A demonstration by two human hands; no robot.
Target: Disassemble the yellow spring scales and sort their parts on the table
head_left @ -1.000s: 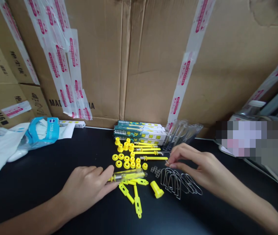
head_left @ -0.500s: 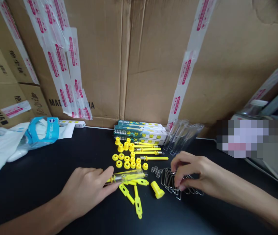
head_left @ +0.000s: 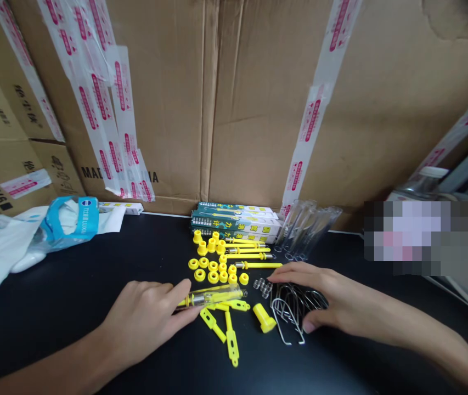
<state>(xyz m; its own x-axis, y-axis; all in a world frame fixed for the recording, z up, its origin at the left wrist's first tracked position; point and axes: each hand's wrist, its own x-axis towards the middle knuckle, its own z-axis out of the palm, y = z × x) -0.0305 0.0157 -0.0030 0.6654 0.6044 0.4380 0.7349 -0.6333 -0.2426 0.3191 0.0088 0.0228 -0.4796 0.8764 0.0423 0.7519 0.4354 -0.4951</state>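
Note:
My left hand (head_left: 147, 315) is closed around a clear spring scale tube (head_left: 217, 295) with yellow and metal parts inside, its far end pointing right. My right hand (head_left: 324, 296) arches over a heap of bent wire hooks (head_left: 285, 315), thumb and fingers spread around it. One hook lies at the heap's front with its ends toward me. Small metal springs (head_left: 262, 286) lie left of the right fingertips. Between the hands rests a yellow stepped plug (head_left: 264, 318). Several flat yellow slotted pieces (head_left: 232, 339) lie just below the held tube.
Yellow rings and caps (head_left: 213, 266) and yellow rods with metal ends (head_left: 254, 256) lie behind the tube. Printed boxes (head_left: 237, 224) and clear tubes (head_left: 310, 227) are at the back, against a cardboard wall (head_left: 254, 109). A blue-and-white tissue pack (head_left: 71, 219) lies left.
My right hand has opened from a pinch and spread lower over the wire hooks. A hook has shifted toward me at the heap's front. My left hand stays still with the tube.

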